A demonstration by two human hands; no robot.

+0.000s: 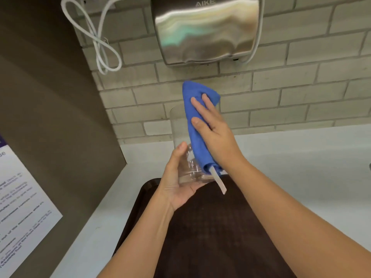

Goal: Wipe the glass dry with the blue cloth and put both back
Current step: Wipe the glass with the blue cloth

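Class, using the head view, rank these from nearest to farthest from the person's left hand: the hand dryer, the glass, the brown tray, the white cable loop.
From the left hand:
1. glass, held in that hand.
2. brown tray, directly below it.
3. white cable loop, upper left on the wall.
4. hand dryer, top centre; close to the cable, so these two are hard to separate.

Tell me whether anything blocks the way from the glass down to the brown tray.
Nothing visible does. The left hand holds the glass by its base above the brown tray, whose visible surface is bare. The right hand presses the blue cloth against the glass.
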